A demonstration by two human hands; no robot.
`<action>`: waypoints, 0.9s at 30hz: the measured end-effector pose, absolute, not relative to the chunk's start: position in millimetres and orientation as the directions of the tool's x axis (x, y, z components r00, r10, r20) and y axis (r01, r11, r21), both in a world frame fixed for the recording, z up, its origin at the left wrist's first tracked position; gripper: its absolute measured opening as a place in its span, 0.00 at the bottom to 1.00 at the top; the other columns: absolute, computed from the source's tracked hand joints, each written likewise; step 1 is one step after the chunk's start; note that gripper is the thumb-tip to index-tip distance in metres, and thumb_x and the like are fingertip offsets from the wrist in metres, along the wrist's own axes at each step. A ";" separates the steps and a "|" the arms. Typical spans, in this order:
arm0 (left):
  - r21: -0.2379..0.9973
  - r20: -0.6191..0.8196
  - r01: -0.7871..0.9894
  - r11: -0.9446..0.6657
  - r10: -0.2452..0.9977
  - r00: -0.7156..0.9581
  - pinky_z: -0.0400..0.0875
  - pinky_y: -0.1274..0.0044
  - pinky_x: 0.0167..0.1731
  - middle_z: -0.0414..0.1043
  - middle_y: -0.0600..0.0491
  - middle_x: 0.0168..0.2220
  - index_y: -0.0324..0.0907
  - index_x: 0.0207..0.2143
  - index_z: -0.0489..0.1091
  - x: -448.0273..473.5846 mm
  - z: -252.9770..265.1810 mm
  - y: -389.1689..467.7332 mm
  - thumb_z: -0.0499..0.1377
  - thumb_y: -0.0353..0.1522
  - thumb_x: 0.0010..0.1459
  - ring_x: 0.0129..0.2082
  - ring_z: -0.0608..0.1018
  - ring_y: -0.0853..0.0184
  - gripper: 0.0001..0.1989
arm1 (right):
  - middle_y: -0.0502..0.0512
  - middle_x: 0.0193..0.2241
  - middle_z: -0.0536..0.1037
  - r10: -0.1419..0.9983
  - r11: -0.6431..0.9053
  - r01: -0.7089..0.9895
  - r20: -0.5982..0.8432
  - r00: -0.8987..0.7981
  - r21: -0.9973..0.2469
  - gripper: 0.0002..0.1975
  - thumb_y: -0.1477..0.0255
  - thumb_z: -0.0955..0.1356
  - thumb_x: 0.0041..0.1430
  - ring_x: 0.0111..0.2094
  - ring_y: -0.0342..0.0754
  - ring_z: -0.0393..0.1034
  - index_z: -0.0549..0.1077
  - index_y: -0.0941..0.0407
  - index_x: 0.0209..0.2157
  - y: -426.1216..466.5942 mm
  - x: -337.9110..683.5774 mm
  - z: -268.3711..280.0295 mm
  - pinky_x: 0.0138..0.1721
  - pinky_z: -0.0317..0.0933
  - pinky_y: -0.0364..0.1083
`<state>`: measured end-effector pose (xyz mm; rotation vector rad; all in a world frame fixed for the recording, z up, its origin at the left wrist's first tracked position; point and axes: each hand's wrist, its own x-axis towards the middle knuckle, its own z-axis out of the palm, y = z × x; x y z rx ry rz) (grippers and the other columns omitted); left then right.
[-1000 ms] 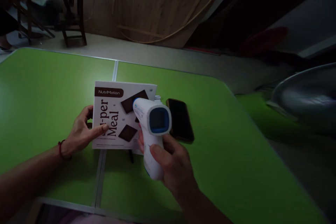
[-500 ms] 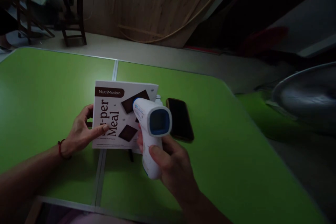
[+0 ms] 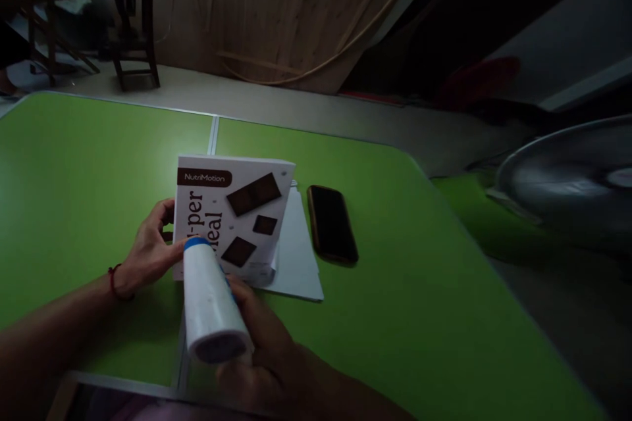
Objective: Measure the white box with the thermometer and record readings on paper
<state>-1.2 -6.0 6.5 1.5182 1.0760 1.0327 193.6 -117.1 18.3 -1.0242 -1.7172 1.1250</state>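
From the head view, we note the left hand (image 3: 148,250) clamped on the left edge of a white cardboard box with brown lettering (image 3: 237,220), upright over the green tabletop (image 3: 405,289), broad face towards us. The right hand (image 3: 276,348), apart from the left, grips a white plastic gun-shaped device with a blue-rimmed end (image 3: 212,302) before the box's lower left; its long axis runs away from us, blue end towards the box, but contact we cannot tell.
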 end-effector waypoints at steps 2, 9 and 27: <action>0.990 0.054 0.114 -0.088 0.961 0.271 0.82 0.61 0.39 0.74 0.42 0.51 0.42 0.49 0.66 -1.8 8.4 -5.3 0.70 0.48 0.49 0.48 0.79 0.50 0.31 | 0.58 0.42 0.76 0.938 0.262 0.117 0.224 -0.265 -0.958 0.22 0.62 0.66 0.56 0.41 0.53 0.73 0.68 0.54 0.51 -113.0 193.1 18.2 0.41 0.70 0.50; 0.989 0.064 0.122 -0.080 0.990 0.127 0.83 0.60 0.35 0.74 0.40 0.49 0.39 0.46 0.64 -11.4 10.8 10.8 0.69 0.50 0.49 0.44 0.80 0.51 0.32 | 0.56 0.34 0.77 0.981 -0.019 0.176 0.015 0.192 -0.984 0.15 0.59 0.66 0.56 0.32 0.51 0.71 0.71 0.54 0.39 -86.9 234.0 22.9 0.30 0.66 0.48; 0.946 0.265 0.177 -0.273 0.962 0.068 0.76 0.60 0.48 0.74 0.52 0.47 0.42 0.44 0.65 -17.3 -12.6 32.7 0.64 0.43 0.59 0.48 0.76 0.57 0.18 | 0.66 0.40 0.77 0.894 0.208 0.925 0.446 -0.048 -0.318 0.16 0.66 0.61 0.69 0.40 0.56 0.74 0.74 0.59 0.49 -79.5 267.2 -24.0 0.39 0.71 0.55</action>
